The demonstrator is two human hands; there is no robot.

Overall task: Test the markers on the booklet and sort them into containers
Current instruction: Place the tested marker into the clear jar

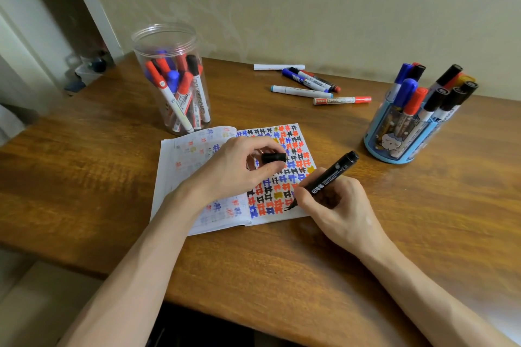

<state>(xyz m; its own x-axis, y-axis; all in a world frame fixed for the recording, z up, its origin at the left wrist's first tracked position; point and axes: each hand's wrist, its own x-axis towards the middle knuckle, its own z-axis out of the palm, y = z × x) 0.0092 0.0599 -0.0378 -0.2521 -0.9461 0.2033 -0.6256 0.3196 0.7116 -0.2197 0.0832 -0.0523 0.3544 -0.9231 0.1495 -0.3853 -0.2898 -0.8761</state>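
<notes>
An open booklet (197, 177) lies on the wooden desk, its right page filled with red, blue, black and yellow marks. My right hand (335, 208) grips a black marker (329, 175) with its tip on the page's lower right. My left hand (234, 169) rests over the booklet and pinches the black cap (273, 157). A clear plastic jar (172, 79) with several markers stands behind the booklet on the left. At the right stands a blue holder (400, 135) full of markers.
Several loose markers (310, 84) lie at the back of the desk (84, 177) near the wall, among them a red one (342, 100). A white shelf unit (56, 22) stands off the desk's left end. The desk's front edge runs under my forearms.
</notes>
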